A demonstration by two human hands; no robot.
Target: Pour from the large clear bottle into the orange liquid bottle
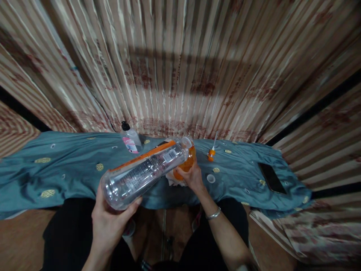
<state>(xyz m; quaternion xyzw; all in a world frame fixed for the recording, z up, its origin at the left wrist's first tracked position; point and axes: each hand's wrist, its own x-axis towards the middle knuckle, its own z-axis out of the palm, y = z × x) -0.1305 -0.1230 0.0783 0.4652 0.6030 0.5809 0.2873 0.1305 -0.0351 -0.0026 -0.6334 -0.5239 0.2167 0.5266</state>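
My left hand (108, 218) grips the base of a large clear plastic bottle (146, 173) with an orange-edged label. The bottle is tilted, its neck lower-angled toward the right, against the mouth of a smaller orange bottle (187, 162). My right hand (193, 176) is wrapped round that orange bottle and a silver bangle circles the wrist. A crumpled white tissue or cloth (177, 181) lies under the orange bottle. To the right is an orange pump top (211, 154) with a pale tube. A small round white cap (210, 178) rests near my right hand.
A pump bottle with a black top (131, 139) and pink label stands at the back left. On the right lies a dark phone (272, 177). Teal patterned cloth (81, 158) covers the narrow table; striped curtains (180, 75) hang behind it.
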